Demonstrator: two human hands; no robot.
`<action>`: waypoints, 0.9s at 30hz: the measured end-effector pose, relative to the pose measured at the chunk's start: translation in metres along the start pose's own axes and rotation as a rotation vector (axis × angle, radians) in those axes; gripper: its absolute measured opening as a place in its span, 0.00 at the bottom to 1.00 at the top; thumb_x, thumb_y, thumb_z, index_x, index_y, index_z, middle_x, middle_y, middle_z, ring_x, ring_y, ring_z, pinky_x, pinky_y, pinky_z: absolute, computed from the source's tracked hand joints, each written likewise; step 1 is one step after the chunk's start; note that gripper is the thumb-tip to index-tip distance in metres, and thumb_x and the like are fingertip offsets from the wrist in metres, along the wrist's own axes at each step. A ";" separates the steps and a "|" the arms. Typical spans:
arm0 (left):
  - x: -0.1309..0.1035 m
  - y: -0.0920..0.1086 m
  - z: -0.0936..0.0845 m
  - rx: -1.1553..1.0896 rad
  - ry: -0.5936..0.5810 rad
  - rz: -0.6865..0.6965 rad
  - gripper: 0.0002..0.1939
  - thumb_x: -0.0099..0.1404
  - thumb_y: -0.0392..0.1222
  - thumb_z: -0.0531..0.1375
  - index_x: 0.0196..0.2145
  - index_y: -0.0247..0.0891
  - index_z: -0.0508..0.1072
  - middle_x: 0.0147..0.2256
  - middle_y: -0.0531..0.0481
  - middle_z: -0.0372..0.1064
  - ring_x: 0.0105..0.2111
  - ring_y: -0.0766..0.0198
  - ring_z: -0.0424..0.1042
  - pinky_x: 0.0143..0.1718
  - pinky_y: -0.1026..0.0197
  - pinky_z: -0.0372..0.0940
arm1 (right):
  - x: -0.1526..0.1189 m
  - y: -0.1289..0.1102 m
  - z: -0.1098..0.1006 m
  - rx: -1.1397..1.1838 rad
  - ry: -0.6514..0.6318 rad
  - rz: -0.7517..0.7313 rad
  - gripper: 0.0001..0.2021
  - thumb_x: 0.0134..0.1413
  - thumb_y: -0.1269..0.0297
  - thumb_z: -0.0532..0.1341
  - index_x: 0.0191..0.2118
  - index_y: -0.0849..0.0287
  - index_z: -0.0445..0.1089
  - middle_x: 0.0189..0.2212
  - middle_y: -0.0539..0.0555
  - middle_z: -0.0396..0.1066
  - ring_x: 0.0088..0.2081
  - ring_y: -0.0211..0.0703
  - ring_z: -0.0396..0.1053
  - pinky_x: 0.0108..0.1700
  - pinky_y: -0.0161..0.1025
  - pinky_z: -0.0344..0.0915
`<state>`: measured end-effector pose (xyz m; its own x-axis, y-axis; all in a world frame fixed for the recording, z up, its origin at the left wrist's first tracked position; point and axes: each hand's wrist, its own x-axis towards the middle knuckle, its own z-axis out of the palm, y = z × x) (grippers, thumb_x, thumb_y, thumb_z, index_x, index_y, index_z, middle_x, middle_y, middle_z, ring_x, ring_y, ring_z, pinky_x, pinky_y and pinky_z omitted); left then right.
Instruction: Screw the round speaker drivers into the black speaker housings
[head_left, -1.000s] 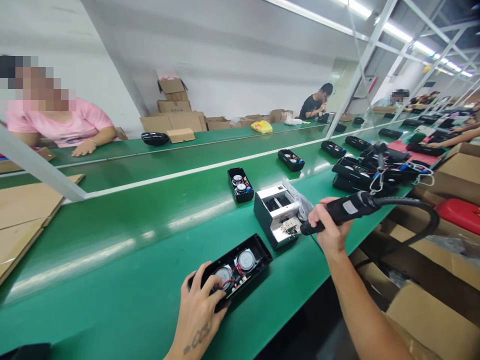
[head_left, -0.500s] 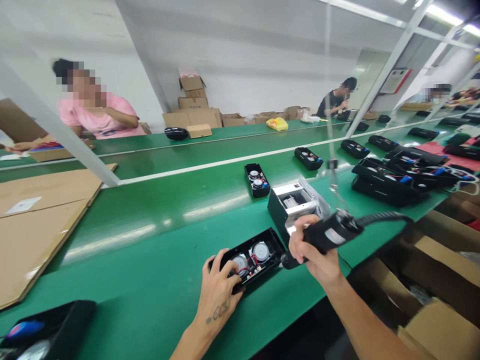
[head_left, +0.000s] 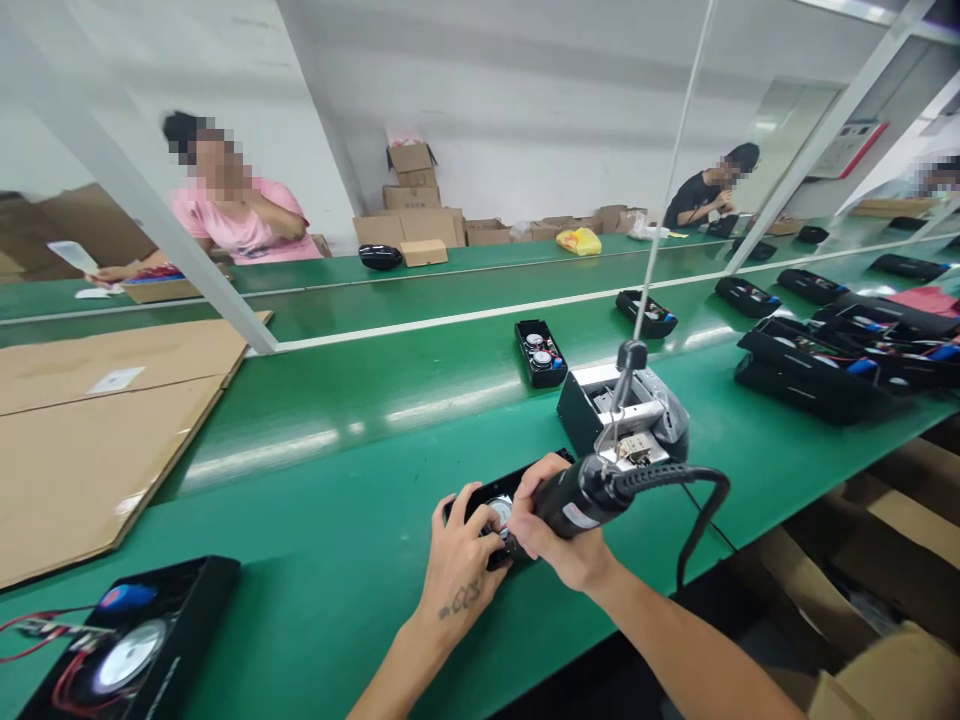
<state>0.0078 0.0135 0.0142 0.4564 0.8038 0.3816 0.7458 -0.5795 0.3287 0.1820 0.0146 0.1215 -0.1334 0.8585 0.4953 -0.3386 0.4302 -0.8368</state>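
A black open speaker housing (head_left: 496, 502) with round drivers and wires lies on the green conveyor belt (head_left: 352, 470) near its front edge. My left hand (head_left: 459, 560) grips the housing's near left end. My right hand (head_left: 559, 535) is closed around a black electric screwdriver (head_left: 581, 495), whose tip points down into the housing. A cable and a hanging cord run from the tool. Much of the housing is hidden behind both hands.
A grey metal box (head_left: 592, 410) stands just beyond the tool. More black housings (head_left: 540, 352) sit along the belt, with a stack (head_left: 817, 375) at right and one (head_left: 127, 650) at lower left. Flat cardboard (head_left: 90, 440) lies left. Across the belt sits a person in pink (head_left: 240, 225).
My right hand carried the screwdriver left from the grey box and lowered its tip into the housing. My left hand stayed on the housing. The view panned left.
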 end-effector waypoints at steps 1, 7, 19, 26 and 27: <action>0.000 0.000 0.001 0.003 -0.007 -0.003 0.06 0.60 0.37 0.73 0.34 0.49 0.83 0.51 0.49 0.80 0.68 0.36 0.63 0.63 0.29 0.59 | 0.000 0.001 0.001 -0.005 0.003 0.008 0.11 0.65 0.60 0.69 0.43 0.52 0.65 0.21 0.40 0.62 0.18 0.32 0.58 0.22 0.33 0.57; -0.003 -0.003 0.003 0.014 -0.031 -0.006 0.05 0.64 0.38 0.70 0.35 0.50 0.84 0.53 0.49 0.79 0.69 0.37 0.61 0.64 0.28 0.56 | 0.001 0.002 0.004 0.003 -0.038 0.004 0.10 0.65 0.64 0.68 0.44 0.52 0.65 0.21 0.38 0.59 0.19 0.31 0.57 0.24 0.32 0.57; -0.002 -0.003 0.003 0.015 -0.016 0.007 0.11 0.67 0.36 0.64 0.44 0.50 0.82 0.57 0.47 0.77 0.69 0.37 0.60 0.63 0.30 0.57 | -0.001 0.003 0.006 -0.180 0.004 -0.026 0.09 0.58 0.68 0.69 0.40 0.53 0.69 0.26 0.44 0.67 0.24 0.36 0.66 0.29 0.36 0.66; 0.002 -0.003 0.000 0.017 -0.016 0.005 0.12 0.67 0.38 0.62 0.47 0.45 0.80 0.55 0.42 0.77 0.65 0.38 0.64 0.61 0.33 0.61 | 0.009 -0.002 0.013 -0.264 -0.092 -0.009 0.14 0.59 0.61 0.69 0.29 0.52 0.62 0.24 0.47 0.67 0.25 0.38 0.68 0.29 0.37 0.69; 0.002 -0.003 0.000 0.007 -0.006 0.005 0.12 0.68 0.38 0.61 0.47 0.46 0.80 0.55 0.44 0.77 0.65 0.39 0.65 0.61 0.33 0.61 | 0.010 -0.002 0.014 -0.279 -0.113 -0.022 0.15 0.60 0.61 0.68 0.29 0.51 0.61 0.24 0.46 0.67 0.25 0.38 0.67 0.30 0.38 0.70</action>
<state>0.0067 0.0164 0.0137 0.4631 0.8014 0.3785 0.7467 -0.5828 0.3205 0.1686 0.0182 0.1314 -0.2373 0.8180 0.5239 -0.0760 0.5221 -0.8495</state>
